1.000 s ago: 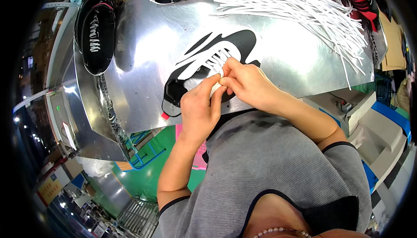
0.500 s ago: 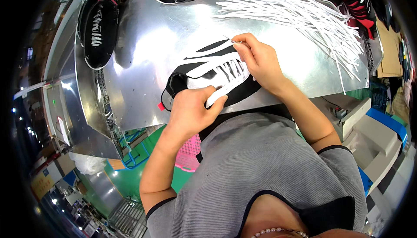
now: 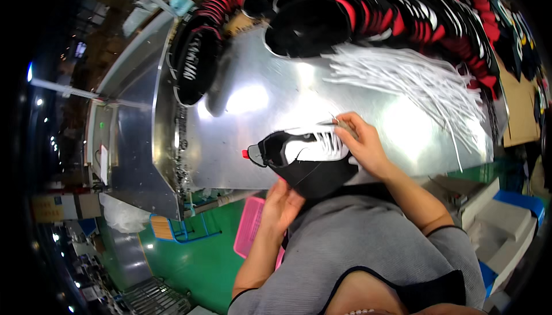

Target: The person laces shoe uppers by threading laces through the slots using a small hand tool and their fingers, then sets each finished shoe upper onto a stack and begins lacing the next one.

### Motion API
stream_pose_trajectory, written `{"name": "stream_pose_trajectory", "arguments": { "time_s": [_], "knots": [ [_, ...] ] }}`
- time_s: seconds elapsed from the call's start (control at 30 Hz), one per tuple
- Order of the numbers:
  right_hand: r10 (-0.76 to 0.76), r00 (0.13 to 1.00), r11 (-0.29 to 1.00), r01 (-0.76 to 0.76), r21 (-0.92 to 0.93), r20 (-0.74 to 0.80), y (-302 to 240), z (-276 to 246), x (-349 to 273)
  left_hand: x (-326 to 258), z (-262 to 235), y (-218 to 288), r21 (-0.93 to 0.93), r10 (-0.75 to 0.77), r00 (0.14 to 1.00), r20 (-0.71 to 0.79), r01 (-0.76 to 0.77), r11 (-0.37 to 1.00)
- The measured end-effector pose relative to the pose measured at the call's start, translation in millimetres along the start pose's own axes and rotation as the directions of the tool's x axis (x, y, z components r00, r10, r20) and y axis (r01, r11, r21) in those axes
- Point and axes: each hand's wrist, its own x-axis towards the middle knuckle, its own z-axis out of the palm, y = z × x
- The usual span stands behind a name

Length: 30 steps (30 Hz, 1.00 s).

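Note:
A black shoe upper (image 3: 322, 178) with a white tongue, white lacing and a red heel tab lies near the metal table's front edge, its heel toward the left. My left hand (image 3: 280, 207) grips its near lower edge, palm partly turned up, some fingers hidden beneath. At the toe end of the lacing, my right hand (image 3: 363, 147) is closed in a pinch around a thin pointed tool (image 3: 335, 118), whose tip pokes out beyond the fingers. Blur hides whether a lace is caught on it.
Loose white laces (image 3: 408, 82) spread over the table's right part. Rows of black and red uppers (image 3: 397, 21) crowd the back; another stack (image 3: 198, 65) stands at left. Below the table are a pink basket (image 3: 249, 226) and a blue-framed stool (image 3: 164, 227).
My left hand has left the lacing and shifted to the upper's near edge. The upper has turned, its near side now showing more. The head view has shifted, showing more of the back.

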Motion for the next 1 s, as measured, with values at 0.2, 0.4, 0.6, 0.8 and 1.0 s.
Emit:
{"name": "stream_pose_trajectory", "arguments": {
  "time_s": [0.2, 0.4, 0.6, 0.8, 1.0],
  "knots": [
    [0.002, 1.000, 0.999, -0.002, 0.034, 0.004, -10.6, -7.1, 27.2, 16.0, 126.0, 68.0, 0.436, 0.600, 0.657, 0.457, -0.753, 0.493],
    [-0.379, 0.905, 0.814, 0.227, -0.534, -0.193, 13.2, -41.7, 51.1, 148.4, 137.7, 157.0, 0.654, 0.599, 0.352, 0.719, -0.050, -0.755],
    [-0.451, 0.890, 0.651, 0.277, -0.707, -0.067, 35.5, -47.1, 82.6, 290.9, 91.0, 326.0, 0.637, 0.623, 0.291, 0.726, 0.056, -0.769],
    [-0.429, 0.902, 0.654, 0.274, -0.705, -0.047, 33.2, -47.8, 85.9, 296.6, 64.0, 307.6, 0.547, 0.522, 0.250, 0.816, -0.039, -0.836],
    [-0.445, 0.893, 0.759, 0.335, -0.559, -0.069, -4.5, -27.9, 78.9, 286.7, 125.9, 147.4, 0.584, 0.463, 0.356, 0.812, -0.518, -0.625]
  ]
}}
